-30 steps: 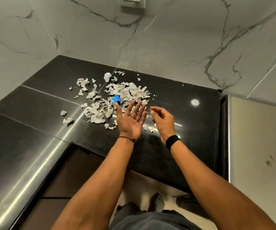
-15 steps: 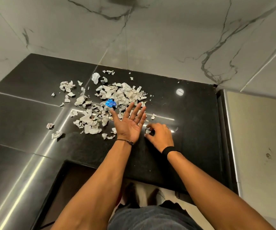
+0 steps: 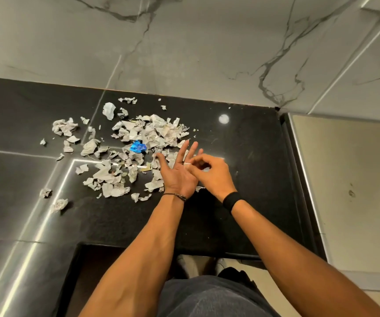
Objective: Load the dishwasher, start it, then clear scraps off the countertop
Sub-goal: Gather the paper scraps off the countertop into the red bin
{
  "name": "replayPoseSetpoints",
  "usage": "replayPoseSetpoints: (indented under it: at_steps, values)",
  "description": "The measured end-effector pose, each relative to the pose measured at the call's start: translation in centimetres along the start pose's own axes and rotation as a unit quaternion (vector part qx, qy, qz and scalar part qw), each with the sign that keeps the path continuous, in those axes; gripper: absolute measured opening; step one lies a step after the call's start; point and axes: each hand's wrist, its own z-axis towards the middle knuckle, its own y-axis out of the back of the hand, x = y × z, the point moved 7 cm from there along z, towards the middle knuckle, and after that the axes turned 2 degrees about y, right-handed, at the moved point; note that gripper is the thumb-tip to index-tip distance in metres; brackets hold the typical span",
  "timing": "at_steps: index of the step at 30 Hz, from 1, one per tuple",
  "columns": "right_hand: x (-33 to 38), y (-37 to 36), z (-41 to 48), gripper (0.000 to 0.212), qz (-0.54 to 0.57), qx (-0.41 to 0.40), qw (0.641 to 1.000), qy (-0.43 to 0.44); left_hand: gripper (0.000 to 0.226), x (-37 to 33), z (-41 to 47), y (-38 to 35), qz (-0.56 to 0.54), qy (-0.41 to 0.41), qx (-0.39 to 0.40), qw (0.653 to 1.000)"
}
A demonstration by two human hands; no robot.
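The torn paper scraps (image 3: 138, 138) are grey-white and crumpled, some with faint print too small to read. They lie in a loose pile on the black countertop (image 3: 241, 138), thickest toward the marble wall (image 3: 184, 53), with stray bits off to the left. One shiny blue wrapper (image 3: 138, 147) sits in the middle of the pile. The left hand (image 3: 177, 175) is flat, palm up, fingers spread, at the pile's near right edge, and it grips nothing. The right hand (image 3: 209, 172), fingers curled, pinches a small scrap (image 3: 187, 164) over the left palm
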Motion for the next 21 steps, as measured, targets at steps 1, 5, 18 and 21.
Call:
replayPoseSetpoints:
  at_steps: [1, 5, 18, 21]
  values:
    - [0.2, -0.1, 0.1, 0.009, -0.009, 0.015, 1.000, -0.003, 0.093, 0.3, 0.1, -0.4, -0.005, 0.008, 0.011, 1.000]
    - [0.1, 0.8, 0.3, 0.009, -0.037, -0.001, 0.999, -0.005, 0.089, 0.5, 0.1, -1.2, -0.043, 0.023, 0.045, 0.998]
    - [-5.6, -0.5, -2.1, 0.030, -0.204, 0.101, 0.973, -0.025, 0.091, -1.7, -0.2, 0.7, -0.065, 0.009, 0.018, 0.998]
    - [-5.5, -0.8, -2.4, 0.031, -0.238, 0.091, 0.967, -0.004, 0.091, -1.8, -0.1, 1.2, -0.050, 0.006, 0.001, 0.999]
